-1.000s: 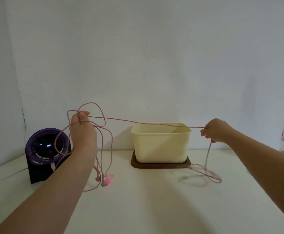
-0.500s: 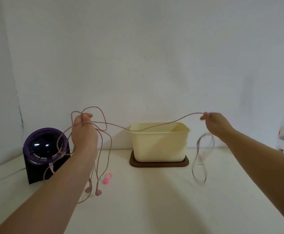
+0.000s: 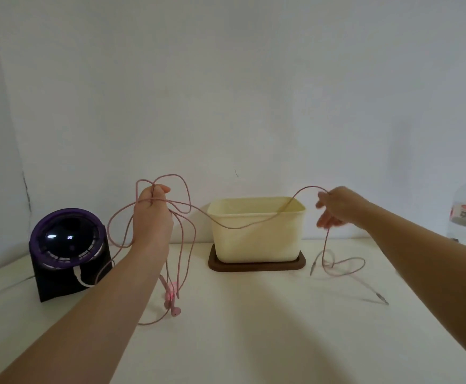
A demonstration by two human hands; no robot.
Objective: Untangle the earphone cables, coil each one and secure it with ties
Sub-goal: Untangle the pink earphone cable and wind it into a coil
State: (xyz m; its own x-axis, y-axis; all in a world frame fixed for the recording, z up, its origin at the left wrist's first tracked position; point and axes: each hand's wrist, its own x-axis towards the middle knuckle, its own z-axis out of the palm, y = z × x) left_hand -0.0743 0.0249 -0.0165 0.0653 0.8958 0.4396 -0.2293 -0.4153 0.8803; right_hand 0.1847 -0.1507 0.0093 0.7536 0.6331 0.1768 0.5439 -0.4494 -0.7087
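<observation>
Left grip (image 3: pixel 151 217): left of the cream tub (image 3: pixel 256 236), fist closed round a bunch of pink earphone cable (image 3: pixel 237 228) loops; I'd guess to keep the messy part pinned.
Right grip (image 3: pixel 334 207): right of the tub, fingers loosely curled on one strand, probably so it can slide.
Span: sags across the tub's front.
Earbuds (image 3: pixel 174 310): hang front-left of the tub.
Plug end (image 3: pixel 313 268): on the worktop (image 3: pixel 254 333) right of the tub; coiling not started.
</observation>
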